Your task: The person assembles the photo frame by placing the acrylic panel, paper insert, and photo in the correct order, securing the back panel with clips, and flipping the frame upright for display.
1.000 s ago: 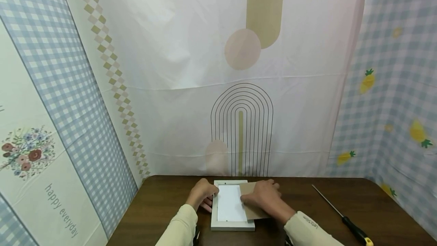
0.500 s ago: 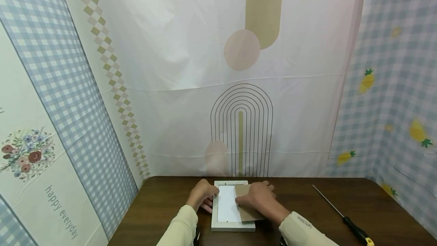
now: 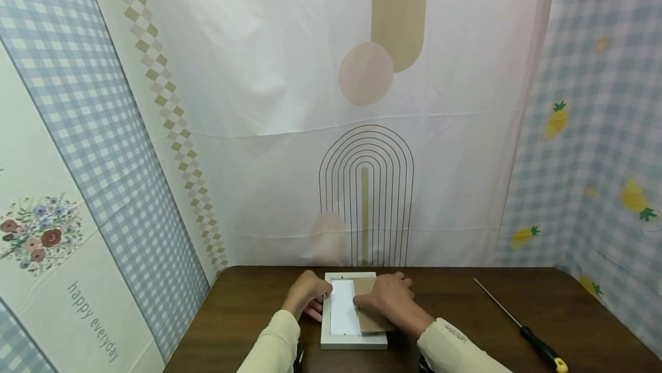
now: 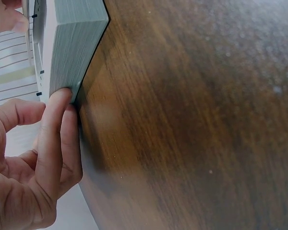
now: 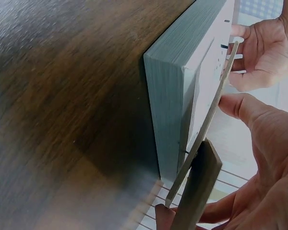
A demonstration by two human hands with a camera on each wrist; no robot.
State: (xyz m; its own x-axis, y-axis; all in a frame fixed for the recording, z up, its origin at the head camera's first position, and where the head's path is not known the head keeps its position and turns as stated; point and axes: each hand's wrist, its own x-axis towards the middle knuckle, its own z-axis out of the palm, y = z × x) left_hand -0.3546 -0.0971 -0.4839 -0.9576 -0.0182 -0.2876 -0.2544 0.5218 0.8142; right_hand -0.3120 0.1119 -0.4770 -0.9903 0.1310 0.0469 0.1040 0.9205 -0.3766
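A white picture frame point(image 3: 354, 342) lies back side up on the table, a white sheet point(image 3: 342, 311) showing in its recess. My left hand point(image 3: 307, 292) holds the frame's left side, thumb at the upper edge and fingers against the side wall point(image 4: 79, 55). With my right hand point(image 3: 389, 299) I grip a brown backing board point(image 3: 368, 316) that covers the right part of the recess. In the right wrist view the board point(image 5: 206, 122) stands tilted over the frame, its right side raised. A stand leg point(image 5: 201, 179) juts from its back, beside my right fingers.
A long screwdriver point(image 3: 540, 347) with a black and yellow handle lies on the dark wooden table point(image 3: 243, 304), to the right. Patterned cloths point(image 3: 269, 189) hang behind the table and along both sides.
My right hand has moved left with the backing board, which now covers more of the white sheet. My left hand and the frame stay nearly in place.
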